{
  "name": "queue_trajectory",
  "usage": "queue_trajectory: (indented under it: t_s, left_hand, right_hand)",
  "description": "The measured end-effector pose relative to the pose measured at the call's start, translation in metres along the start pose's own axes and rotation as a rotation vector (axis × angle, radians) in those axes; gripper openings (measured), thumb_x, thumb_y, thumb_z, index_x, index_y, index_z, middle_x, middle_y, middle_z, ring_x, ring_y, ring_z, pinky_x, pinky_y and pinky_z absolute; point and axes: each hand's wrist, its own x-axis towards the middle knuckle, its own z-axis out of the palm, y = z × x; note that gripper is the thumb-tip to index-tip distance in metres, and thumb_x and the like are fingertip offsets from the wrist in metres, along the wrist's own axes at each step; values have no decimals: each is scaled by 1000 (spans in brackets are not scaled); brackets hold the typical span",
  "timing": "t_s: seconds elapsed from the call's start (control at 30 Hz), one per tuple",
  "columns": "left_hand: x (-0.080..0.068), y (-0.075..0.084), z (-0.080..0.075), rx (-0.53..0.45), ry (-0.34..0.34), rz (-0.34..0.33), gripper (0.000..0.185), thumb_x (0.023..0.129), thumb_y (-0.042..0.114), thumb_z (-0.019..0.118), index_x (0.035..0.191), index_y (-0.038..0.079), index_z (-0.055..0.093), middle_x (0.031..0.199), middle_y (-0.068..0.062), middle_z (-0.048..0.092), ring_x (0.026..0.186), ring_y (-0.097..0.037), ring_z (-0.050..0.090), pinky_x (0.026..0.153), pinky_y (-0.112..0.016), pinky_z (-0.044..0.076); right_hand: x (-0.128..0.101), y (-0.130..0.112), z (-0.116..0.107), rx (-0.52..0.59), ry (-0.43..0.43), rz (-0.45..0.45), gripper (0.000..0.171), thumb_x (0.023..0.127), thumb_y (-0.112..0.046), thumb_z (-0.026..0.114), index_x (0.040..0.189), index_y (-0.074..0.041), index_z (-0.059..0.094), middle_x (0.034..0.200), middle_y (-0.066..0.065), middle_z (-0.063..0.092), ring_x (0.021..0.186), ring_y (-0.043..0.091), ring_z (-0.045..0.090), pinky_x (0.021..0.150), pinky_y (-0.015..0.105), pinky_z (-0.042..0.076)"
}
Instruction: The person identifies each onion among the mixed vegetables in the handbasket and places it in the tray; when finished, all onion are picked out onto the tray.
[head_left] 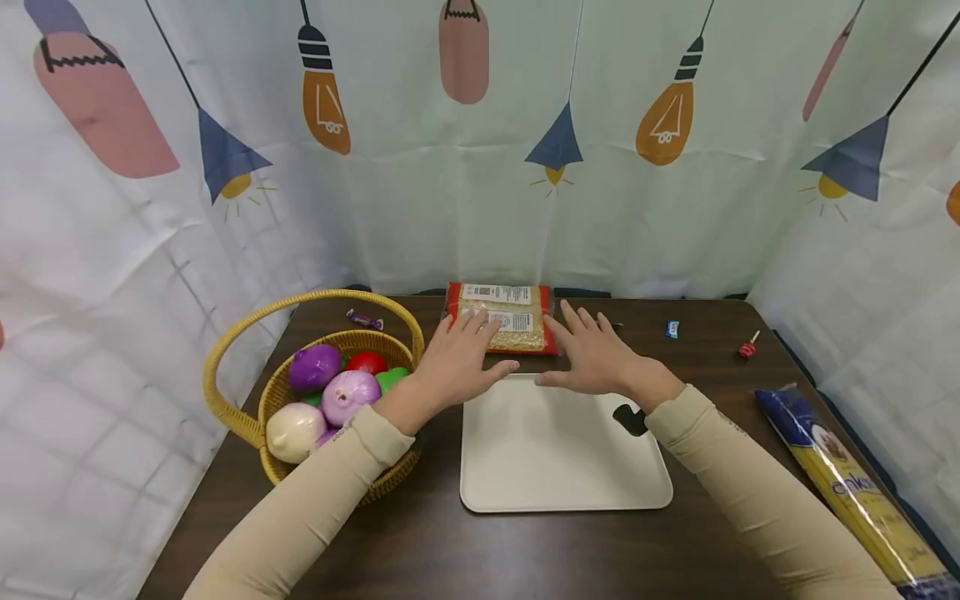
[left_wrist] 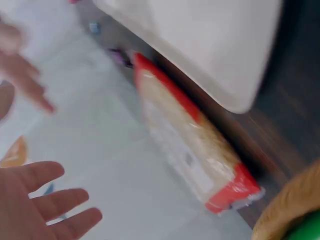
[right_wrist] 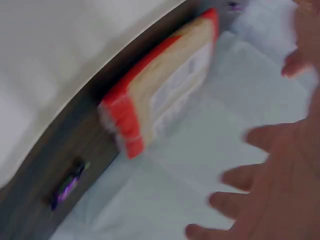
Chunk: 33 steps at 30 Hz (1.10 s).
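At the far left of the dark wooden table (head_left: 420, 542) stands a woven yellow basket (head_left: 232, 412) with an arched handle, holding round toy vegetables: a purple one (head_left: 313, 367), a red one (head_left: 366, 362), a green one (head_left: 392, 378), a pale purple onion (head_left: 349, 396) and a white onion (head_left: 296, 430). Just behind the basket lies a small purple wrapped candy (head_left: 364, 319). Next comes the left hand (head_left: 457, 360), fingers straight and spread, gripping nothing; its fingertips lie over the near left part of the red-edged packet of grain (head_left: 504, 328) (whether they actually press on it or hover just above cannot be told from the head view, and the left wrist view, blurred, shows the palm apart from the packet (left_wrist: 192, 150)). The packet lies flat at the back of the table, against the patterned curtain (head_left: 420, 167), just beyond the far edge of the white tray (head_left: 562, 467), which sits in the middle of the table. The right hand (head_left: 600, 360) is likewise flat and spread, holding nothing, reaching toward the packet's right end with its thumb over the tray's far rim. Further right lie a small blue wrapped candy (head_left: 672, 328), a red lollipop (head_left: 747, 347) and, along the right edge, a long packet of spaghetti (head_left: 851, 483).
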Motion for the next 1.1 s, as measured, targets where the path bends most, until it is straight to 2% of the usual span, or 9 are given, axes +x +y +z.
queue_trajectory:
  t_s: [0.17,0.33,0.47,0.6,0.7,0.8,0.93,1.03,1.1]
  left_hand:
    - [-44,0,-16,-162,268,50,41,93,42,62,122,13,67,130,-8,61,121,-26,56,102,-45,44]
    - [-102,-20,-27,-354,672,21,20,89,20,68,105,9,74,113,-6,70,106,-23,65,95,-35,48]
    - [-142,-46,-29,-456,1051,-110,18,83,6,65,98,-2,73,98,-13,72,93,-14,66,90,-18,45]
    - [-166,-66,-25,-562,1435,-288,18,81,-3,59,91,-14,67,85,-11,69,82,-2,61,75,-13,44]
    - [-176,-76,-18,-651,1607,-410,22,79,-2,53,93,-17,60,89,-1,62,83,-7,58,74,-16,43]
    - [-185,-91,-2,-756,1567,-543,32,80,-3,50,111,-10,55,105,-1,55,96,-14,54,80,-21,42]
    - [-188,-121,27,-1084,1290,-745,37,87,0,57,125,0,54,120,-3,52,109,-16,50,87,-19,42]
    - [-187,-140,42,-1333,1091,-878,23,94,11,60,116,5,62,121,1,55,117,-17,49,91,-14,39]
    - [-188,-146,49,-1388,1025,-925,18,95,16,61,108,4,65,118,3,59,118,-15,49,91,-13,38]
  right_hand:
    - [-17,-13,16,145,-35,-35,72,91,-52,63,146,-8,45,151,19,39,137,38,39,109,58,29]
    - [-26,-33,43,354,11,-82,55,93,-42,64,137,-11,56,138,6,57,128,25,52,104,46,41]
    - [-24,-55,64,502,101,-144,45,94,-36,65,131,-12,61,130,0,62,122,22,57,100,42,44]
    - [-16,-82,80,650,193,-211,38,94,-27,66,128,-11,63,127,0,63,112,26,62,93,41,50]
    - [-9,-106,87,721,271,-259,38,92,-22,69,128,-12,62,125,2,63,107,26,62,88,40,52]
    - [-1,-130,92,734,338,-303,42,90,-24,72,129,-14,60,127,0,60,113,19,58,92,37,50]
    - [8,-161,97,696,392,-320,51,88,-33,73,133,-13,57,131,-4,56,123,12,51,98,33,45]
    - [14,-179,102,647,389,-279,59,85,-39,73,135,-14,55,131,-3,56,125,14,47,100,33,43]
    - [18,-187,106,609,371,-234,64,84,-46,73,137,-16,54,130,-2,58,124,16,46,99,33,44]
